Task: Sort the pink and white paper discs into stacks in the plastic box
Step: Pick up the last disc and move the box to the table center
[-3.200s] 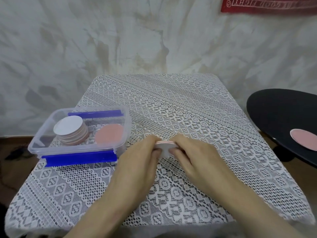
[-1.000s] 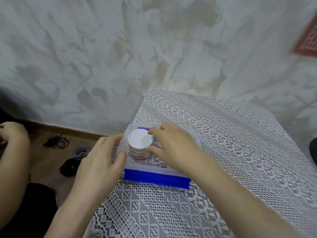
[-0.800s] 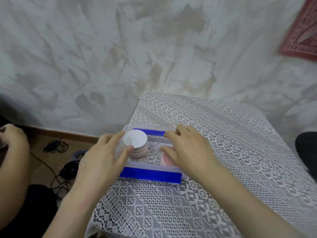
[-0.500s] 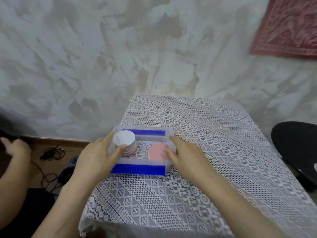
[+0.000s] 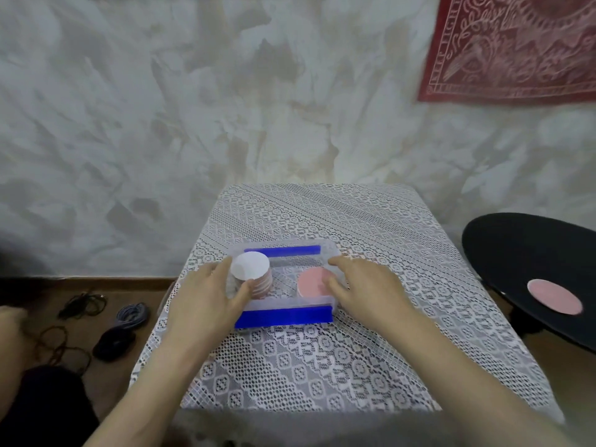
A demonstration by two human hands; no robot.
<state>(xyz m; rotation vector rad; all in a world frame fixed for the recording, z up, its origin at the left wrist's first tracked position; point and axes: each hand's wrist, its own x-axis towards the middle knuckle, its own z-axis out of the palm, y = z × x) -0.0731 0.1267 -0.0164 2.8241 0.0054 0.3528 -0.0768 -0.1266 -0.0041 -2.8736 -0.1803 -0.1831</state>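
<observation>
**Both hands clamp the box, discs stacked inside**

Down at the near edge, two bare forearms reach in over the lace-covered desk (image 5: 322, 356). The left hand (image 5: 206, 301) is wrapped round the left end of the plastic box (image 5: 283, 304), fingers (image 5: 222, 269) curved behind the corner and thumb forward by the tall stack; whether that thumb is on the wall or on the discs themselves, I cannot tell. The right hand (image 5: 367, 291) grips the right end, forefinger along the far rim, thumb tucked over the edge beside the pink disc (image 5: 311, 282).

Inside the box, which sits left of centre on the desk with blue clips on its near and far sides, the tall disc stack (image 5: 251, 273) stands at the left, white disc on top, pink and white edges showing below. The pink disc lies low at the right.

Off to the right, a lone pink disc (image 5: 554, 296) rests on a black round surface (image 5: 522, 250). On the floor at left, tangled cables (image 5: 80, 306). Behind it all, the mottled wall and a red hanging cloth (image 5: 516, 46).
</observation>
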